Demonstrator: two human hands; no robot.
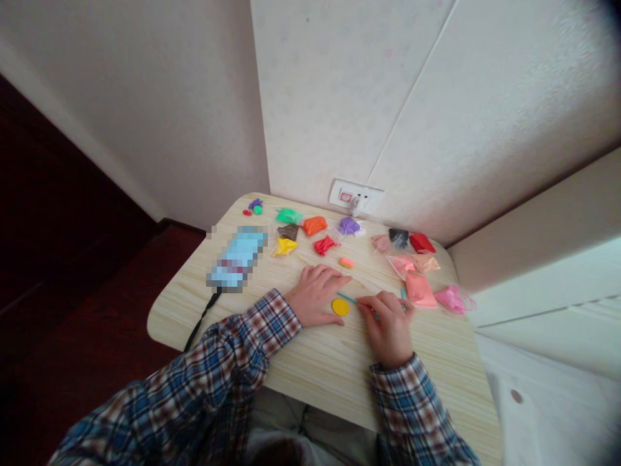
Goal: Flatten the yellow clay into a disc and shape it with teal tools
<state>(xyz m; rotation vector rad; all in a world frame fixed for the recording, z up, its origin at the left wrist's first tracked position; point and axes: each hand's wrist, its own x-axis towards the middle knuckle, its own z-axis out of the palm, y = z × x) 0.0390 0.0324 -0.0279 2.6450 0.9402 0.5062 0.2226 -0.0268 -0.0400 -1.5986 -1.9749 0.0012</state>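
Note:
A flat yellow clay disc [340,307] lies on the wooden table between my hands. My left hand [314,298] rests palm down at the disc's left, fingers stretched and thumb apart beside it. From the right, my right hand [388,323] pinches a thin teal stick-like tool [346,297], whose end reaches over the table just above the disc. Whether the tool touches the disc I cannot tell. A small teal piece [402,294] shows behind my right hand. A little pink-and-yellow block [346,262] lies beyond the disc.
Bags of coloured clay line the back: green [290,216], orange [315,225], purple [348,226], yellow [284,246] and red [325,244]. Several more, including a salmon one [420,289], lie right. A blurred phone [237,259] with a black cable [202,320] lies left. A wall socket [356,195] sits behind.

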